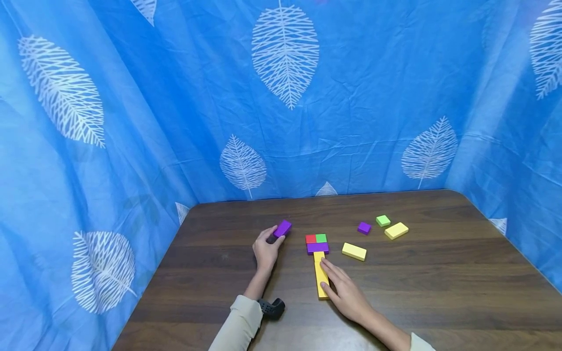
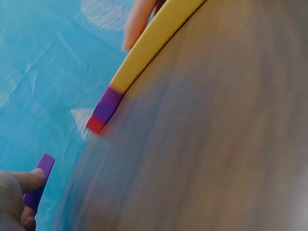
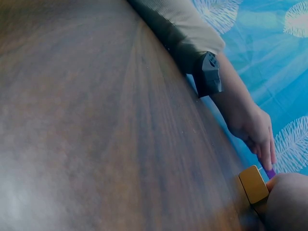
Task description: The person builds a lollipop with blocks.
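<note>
My left hand [image 1: 266, 252] pinches a purple block [image 1: 283, 228] between thumb and fingers, left of a row of joined-up blocks. The left wrist view shows the same purple block [image 2: 39, 182] in the fingers. My right hand [image 1: 349, 295] rests with fairly straight fingers against the long yellow block [image 1: 322, 279] at the row's near end. Beyond it lie a short yellow block [image 1: 319, 256], a purple block [image 1: 317, 247] set crosswise, and a red block [image 1: 311, 238] beside a green block [image 1: 321, 238]. In the right wrist view the yellow block's end [image 3: 253, 184] shows near my right hand.
Right of the row lie two pale yellow blocks, one nearer [image 1: 354, 251] and one farther [image 1: 396, 230]. A small purple block [image 1: 364, 228] and a light green block [image 1: 383, 221] are close by. Blue leaf-patterned cloth [image 1: 351, 97] hangs behind the brown table [image 1: 439, 292].
</note>
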### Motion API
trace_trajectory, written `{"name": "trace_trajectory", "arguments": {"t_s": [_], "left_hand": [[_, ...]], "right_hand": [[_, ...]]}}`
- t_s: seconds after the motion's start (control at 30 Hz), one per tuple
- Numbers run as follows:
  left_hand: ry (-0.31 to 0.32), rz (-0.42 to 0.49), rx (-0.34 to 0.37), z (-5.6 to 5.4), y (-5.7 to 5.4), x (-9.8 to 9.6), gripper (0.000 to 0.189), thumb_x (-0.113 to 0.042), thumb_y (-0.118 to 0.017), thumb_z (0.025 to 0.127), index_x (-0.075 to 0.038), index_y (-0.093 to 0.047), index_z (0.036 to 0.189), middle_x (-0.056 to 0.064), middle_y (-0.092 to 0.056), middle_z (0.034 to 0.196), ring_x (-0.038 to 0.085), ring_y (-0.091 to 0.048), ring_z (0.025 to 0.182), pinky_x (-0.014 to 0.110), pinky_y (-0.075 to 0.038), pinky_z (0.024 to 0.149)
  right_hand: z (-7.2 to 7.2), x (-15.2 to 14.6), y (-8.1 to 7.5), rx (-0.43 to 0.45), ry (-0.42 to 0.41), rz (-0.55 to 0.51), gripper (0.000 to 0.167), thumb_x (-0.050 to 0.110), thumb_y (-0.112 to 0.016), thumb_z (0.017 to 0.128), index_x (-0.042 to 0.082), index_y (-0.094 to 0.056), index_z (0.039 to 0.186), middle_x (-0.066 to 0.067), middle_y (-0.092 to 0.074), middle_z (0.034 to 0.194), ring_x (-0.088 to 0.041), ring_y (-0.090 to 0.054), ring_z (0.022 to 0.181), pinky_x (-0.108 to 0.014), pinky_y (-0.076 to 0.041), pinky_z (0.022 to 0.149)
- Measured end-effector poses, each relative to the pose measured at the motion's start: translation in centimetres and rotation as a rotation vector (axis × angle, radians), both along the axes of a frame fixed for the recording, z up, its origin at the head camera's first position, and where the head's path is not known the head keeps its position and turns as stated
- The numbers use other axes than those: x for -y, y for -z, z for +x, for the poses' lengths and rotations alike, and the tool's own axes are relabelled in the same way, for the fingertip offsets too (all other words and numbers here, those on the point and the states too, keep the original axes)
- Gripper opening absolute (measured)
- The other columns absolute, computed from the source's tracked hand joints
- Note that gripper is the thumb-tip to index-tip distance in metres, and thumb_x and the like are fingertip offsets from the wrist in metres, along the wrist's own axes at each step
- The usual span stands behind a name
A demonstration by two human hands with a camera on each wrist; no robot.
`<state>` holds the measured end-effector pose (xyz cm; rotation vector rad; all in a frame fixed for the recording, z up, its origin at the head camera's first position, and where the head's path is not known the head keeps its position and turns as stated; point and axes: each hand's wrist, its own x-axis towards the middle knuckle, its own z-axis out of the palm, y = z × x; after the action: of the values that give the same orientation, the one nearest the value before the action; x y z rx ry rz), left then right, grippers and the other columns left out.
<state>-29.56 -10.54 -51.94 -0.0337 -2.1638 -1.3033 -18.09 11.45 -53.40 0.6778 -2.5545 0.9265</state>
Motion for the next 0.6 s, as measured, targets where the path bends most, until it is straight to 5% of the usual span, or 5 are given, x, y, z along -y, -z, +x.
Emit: {"name": "trace_trajectory", "arguments": {"t_s": [0.6], "left_hand": [[0.056, -0.172, 0.027, 0.4, 0.8, -2.1, 0.035, -0.010, -0.082, 0.067, -0.002, -0.072, 0.099, 0.010, -0.069, 0.096, 0.027, -0.064, 0.092, 0.040, -0.047, 0.084]], "right_hand": [[0.0, 0.1, 0.1, -0.029, 0.002, -0.001, 0.049, 0.016, -0.063, 0.087, -0.001, -0.049, 0.131, -0.011, -0.044, 0.139, -0.030, -0.045, 0.121, -0.046, -0.037, 0.098]]}}
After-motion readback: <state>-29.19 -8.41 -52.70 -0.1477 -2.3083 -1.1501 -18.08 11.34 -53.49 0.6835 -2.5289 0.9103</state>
